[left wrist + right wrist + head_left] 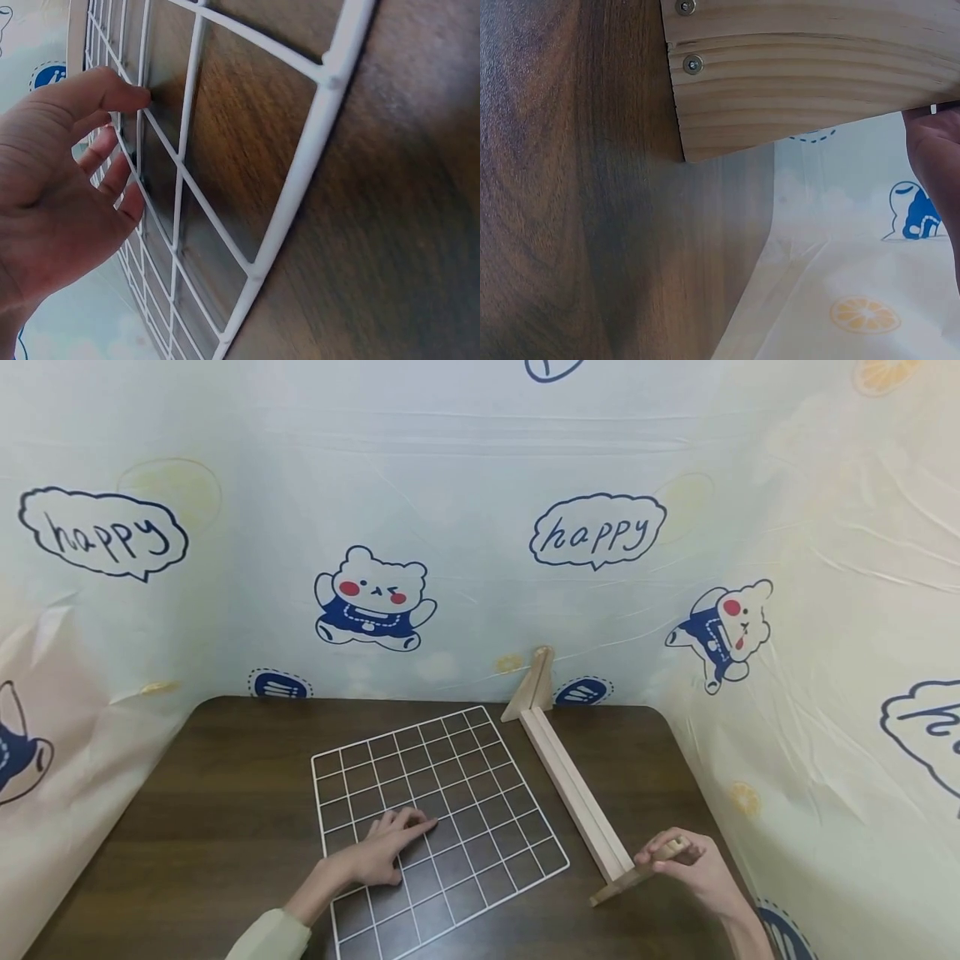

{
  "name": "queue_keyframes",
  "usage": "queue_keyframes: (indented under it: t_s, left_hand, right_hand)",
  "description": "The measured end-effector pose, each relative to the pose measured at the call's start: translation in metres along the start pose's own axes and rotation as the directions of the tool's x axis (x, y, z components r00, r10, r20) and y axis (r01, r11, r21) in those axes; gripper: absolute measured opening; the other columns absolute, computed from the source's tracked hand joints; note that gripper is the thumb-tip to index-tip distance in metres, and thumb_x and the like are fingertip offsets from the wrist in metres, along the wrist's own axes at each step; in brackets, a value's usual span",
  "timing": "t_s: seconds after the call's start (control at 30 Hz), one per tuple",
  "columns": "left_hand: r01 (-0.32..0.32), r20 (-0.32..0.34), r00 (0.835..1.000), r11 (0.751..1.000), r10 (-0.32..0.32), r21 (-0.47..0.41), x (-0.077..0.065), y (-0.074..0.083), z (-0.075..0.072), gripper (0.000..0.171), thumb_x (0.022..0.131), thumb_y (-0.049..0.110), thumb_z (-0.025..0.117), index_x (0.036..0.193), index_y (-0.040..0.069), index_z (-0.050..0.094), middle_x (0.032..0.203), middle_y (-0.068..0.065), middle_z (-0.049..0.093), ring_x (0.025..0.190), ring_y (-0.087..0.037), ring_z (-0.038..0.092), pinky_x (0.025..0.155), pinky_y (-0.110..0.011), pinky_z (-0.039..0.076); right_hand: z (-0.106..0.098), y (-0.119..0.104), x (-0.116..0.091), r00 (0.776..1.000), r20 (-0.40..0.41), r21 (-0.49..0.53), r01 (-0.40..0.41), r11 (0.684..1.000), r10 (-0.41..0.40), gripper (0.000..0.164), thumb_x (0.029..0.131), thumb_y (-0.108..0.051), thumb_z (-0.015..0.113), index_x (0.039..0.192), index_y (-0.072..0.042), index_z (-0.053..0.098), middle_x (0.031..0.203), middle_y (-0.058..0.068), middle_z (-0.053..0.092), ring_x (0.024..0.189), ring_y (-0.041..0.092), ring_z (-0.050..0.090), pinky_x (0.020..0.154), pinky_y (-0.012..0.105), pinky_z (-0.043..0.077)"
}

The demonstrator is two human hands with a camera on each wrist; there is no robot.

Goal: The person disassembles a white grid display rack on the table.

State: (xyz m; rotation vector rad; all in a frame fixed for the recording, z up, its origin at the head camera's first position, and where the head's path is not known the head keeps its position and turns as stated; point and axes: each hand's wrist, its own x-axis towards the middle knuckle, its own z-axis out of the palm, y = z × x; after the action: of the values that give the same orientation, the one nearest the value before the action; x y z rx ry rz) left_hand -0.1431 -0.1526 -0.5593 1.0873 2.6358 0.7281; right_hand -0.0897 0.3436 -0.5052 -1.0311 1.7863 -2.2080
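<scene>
A white wire grid panel (525,786) lies flat on the dark wooden table. On its middle rests my left hand (378,852), fingertips and thumb touching the wires, fingers loosely bent. In the left wrist view the thumb (124,94) meets a wire and the palm is raised. To the right stands a wooden stand with a long rail (573,785) and an upright end piece at each end. My right hand (705,868) grips the top of the near end piece (795,82), which has two screws in its face. Most of that hand is out of the right wrist view.
The far end piece (534,685) stands at the table's back edge, by the printed curtain (480,468). Curtain fabric surrounds the dark table (195,810) at the back and both sides. The grid's right edge runs beside the rail with a narrow strip of table between.
</scene>
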Motion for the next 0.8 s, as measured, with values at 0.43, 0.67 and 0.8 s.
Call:
queue_keyframes:
  t_s: [0.43, 0.67, 0.8]
  left_hand:
    - [0.032, 0.05, 0.998, 0.999, -0.03, -0.038, 0.0035, -0.0032, 0.0011, 0.096, 0.053, -0.006, 0.071, 0.144, 0.002, 0.041, 0.134, -0.012, 0.037, 0.119, -0.035, 0.033, 0.095, -0.057, 0.029]
    - [0.028, 0.061, 0.998, 0.998, -0.024, -0.062, 0.0047, -0.0076, 0.0017, 0.096, 0.053, -0.006, 0.071, 0.144, 0.001, 0.041, 0.137, -0.013, 0.036, 0.121, -0.036, 0.032, 0.098, -0.059, 0.028]
    - [0.019, 0.064, 0.998, 0.998, -0.015, -0.061, 0.0061, -0.0099, -0.0013, 0.095, 0.054, -0.007, 0.07, 0.144, 0.001, 0.041, 0.137, -0.014, 0.035, 0.12, -0.036, 0.033, 0.098, -0.06, 0.028]
  right_hand:
    - [0.0023, -0.0001, -0.0038, 0.999, -0.029, -0.022, -0.015, 1.0, 0.014, 0.038, 0.082, 0.03, 0.044, 0.106, 0.006, 0.062, 0.103, 0.018, 0.069, 0.097, 0.03, 0.067, 0.085, 0.033, 0.053]
    - [0.0039, -0.0008, -0.0056, 0.999, -0.046, -0.037, -0.003, 0.999, 0.001, 0.039, 0.081, 0.031, 0.043, 0.105, 0.006, 0.061, 0.102, 0.019, 0.069, 0.097, 0.031, 0.067, 0.084, 0.032, 0.053]
    - [0.0054, -0.0004, -0.0057, 0.998, -0.069, -0.041, 0.003, 0.999, -0.006, 0.04, 0.081, 0.031, 0.043, 0.105, 0.006, 0.061, 0.101, 0.02, 0.069, 0.096, 0.03, 0.068, 0.084, 0.031, 0.053]
